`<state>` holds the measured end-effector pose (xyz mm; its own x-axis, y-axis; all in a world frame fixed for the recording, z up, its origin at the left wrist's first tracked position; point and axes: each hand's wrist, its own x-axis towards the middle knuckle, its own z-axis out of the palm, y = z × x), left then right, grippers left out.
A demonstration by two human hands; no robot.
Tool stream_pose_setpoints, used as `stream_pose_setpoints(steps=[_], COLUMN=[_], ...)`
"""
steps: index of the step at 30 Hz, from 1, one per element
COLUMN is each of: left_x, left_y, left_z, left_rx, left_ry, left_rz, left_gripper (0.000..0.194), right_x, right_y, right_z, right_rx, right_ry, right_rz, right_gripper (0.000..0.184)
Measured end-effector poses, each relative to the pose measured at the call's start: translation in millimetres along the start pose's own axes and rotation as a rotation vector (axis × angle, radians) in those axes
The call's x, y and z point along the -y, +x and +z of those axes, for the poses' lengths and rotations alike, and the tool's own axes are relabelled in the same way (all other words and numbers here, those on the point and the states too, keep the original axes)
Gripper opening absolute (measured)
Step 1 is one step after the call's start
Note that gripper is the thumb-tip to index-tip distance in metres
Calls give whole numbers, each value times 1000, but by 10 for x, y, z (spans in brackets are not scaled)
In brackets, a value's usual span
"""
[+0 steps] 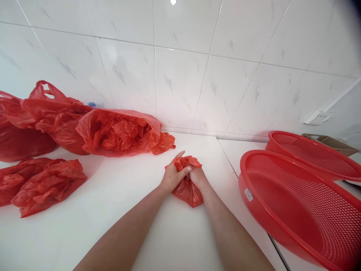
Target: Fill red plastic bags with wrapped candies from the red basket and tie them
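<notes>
Between my two hands a small red plastic bag (188, 192) is bunched up over the white table. My left hand (172, 176) grips its gathered upper part from the left, with the thumb lying across the plastic. From the right, my right hand (198, 176) is closed on the same bag, its fingers partly hidden by the crumpled plastic. The bag's loose top edge sticks up above both hands, and its lower part hangs toward me in folds. What is inside the bag, if anything, cannot be seen.
A large open red bag (121, 131) stuffed with crumpled plastic bags lies by the tiled wall. Fuller red bags (60, 120) stand left of it, with crumpled bags (50, 184) nearer me. Red perforated baskets (282, 210) stand at right, a cardboard box (332, 143) behind them.
</notes>
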<state>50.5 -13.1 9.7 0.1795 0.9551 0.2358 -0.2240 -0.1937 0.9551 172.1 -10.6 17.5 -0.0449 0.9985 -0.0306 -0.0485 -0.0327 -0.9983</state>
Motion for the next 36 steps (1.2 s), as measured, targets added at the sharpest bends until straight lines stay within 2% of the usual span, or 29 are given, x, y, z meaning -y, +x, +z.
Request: stream_pose_setpoints(steps=[2,3,6,9,11,13,15,19,21,23,26,28,31,36], left_x=[24,33,40,19,0,-15,-17,5,5,-18,-70,-90,-81,-47], left_y=[21,33,69,98,109,114,117,128,119,87,13,-30,-56,-24], left_z=[-36,-61,-137,-170,-169,-162,-162,-171,-157,-120,-42,0,20,-38], left_rx=[37,65,119,53,-16,-40,-37,-106,-139,-126,-33,28,70,46], left_ry=[-47,-60,-59,-22,21,50,57,75,123,201,317,388,491,647], left_rz=[-82,-113,-157,-162,-139,-112,-112,-106,-46,27,141,201,225,244], left_gripper=[30,28,42,39,37,39,39,31,27,26,27,29,29,33], right_x=[-11,-12,1,9,-3,-17,-19,-13,-31,-65,-123,-152,-175,-146], right_y=[-32,-46,-74,-84,-82,-78,-74,-44,-17,2,0,-8,11,71], right_z=[16,15,-8,-31,-37,-37,-37,-47,-46,-32,-2,6,-20,-129], right_rx=[64,116,274,317,314,326,327,274,164,-5,-214,-267,-216,41], right_ry=[31,68,269,484,514,464,404,202,37,-127,-293,-325,-220,142], right_rz=[-21,-17,58,90,82,71,18,-71,-120,-175,-212,-229,-245,-115], right_gripper=[22,24,40,59,54,38,34,49,47,35,15,12,13,30])
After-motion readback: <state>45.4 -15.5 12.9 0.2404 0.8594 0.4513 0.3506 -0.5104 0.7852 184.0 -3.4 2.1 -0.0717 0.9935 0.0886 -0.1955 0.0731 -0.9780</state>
